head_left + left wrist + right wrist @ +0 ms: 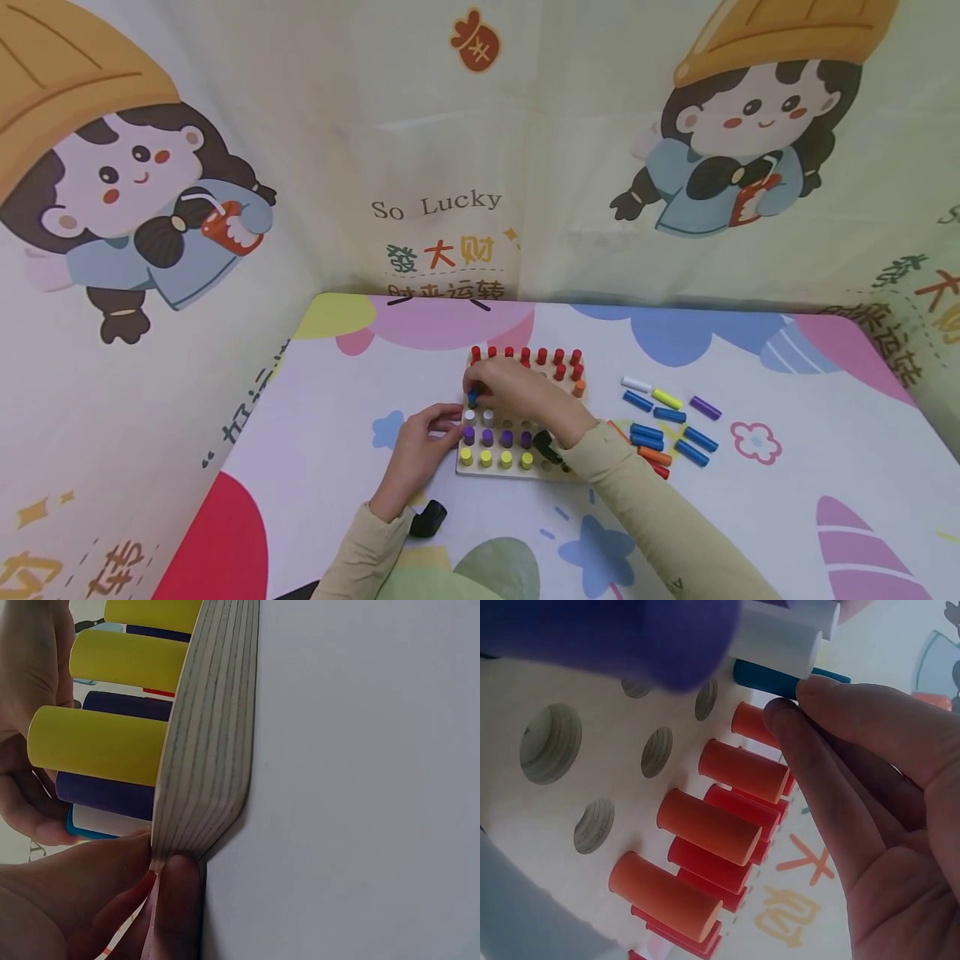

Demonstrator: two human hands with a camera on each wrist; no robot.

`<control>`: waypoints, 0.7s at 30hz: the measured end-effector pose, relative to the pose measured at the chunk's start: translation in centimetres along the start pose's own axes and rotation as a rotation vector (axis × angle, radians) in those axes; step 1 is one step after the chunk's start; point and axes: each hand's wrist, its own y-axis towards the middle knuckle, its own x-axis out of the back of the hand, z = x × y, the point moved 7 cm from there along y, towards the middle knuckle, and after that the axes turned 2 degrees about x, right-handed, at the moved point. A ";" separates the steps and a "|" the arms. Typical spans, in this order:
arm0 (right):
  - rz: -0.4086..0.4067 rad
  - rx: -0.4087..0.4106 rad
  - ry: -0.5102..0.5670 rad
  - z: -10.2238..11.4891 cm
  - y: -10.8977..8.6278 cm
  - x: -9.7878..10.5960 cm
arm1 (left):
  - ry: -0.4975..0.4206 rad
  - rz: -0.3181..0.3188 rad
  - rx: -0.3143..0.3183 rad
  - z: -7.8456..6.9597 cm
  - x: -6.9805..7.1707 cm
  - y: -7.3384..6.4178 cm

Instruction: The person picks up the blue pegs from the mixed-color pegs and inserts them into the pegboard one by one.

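A wooden pegboard [517, 472] lies on the table, its layered edge [214, 712] close in the left wrist view. My left hand [420, 446] grips the board's left side between thumb and finger. Over the board reaches my right hand [525, 392], pinching a blue peg [765, 679] in the left column, just beyond the white pegs [488, 418]; its lower end is hidden in the right wrist view. Nearer me stand rows of purple pegs [507, 439] and yellow pegs [486, 458]. Orange pegs [709, 825] and red pegs [542, 357] stand toward the far side, partly behind my right hand.
Right of the board lie several loose blue pegs [654, 413], along with a white peg [636, 384], a yellow peg [667, 398], a purple peg [705, 407], and orange and red ones by my right sleeve [637, 492]. A printed cloth wall [570, 167] rises behind the table.
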 end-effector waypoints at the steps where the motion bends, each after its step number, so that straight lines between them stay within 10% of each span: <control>1: 0.001 0.000 -0.004 0.0 0.1 -0.1 | 0.002 0.000 0.000 0.0 0.0 0.0; 21: 0.008 0.003 -0.029 -0.1 0.4 -0.7 | -0.011 0.007 0.010 -0.2 0.2 -0.1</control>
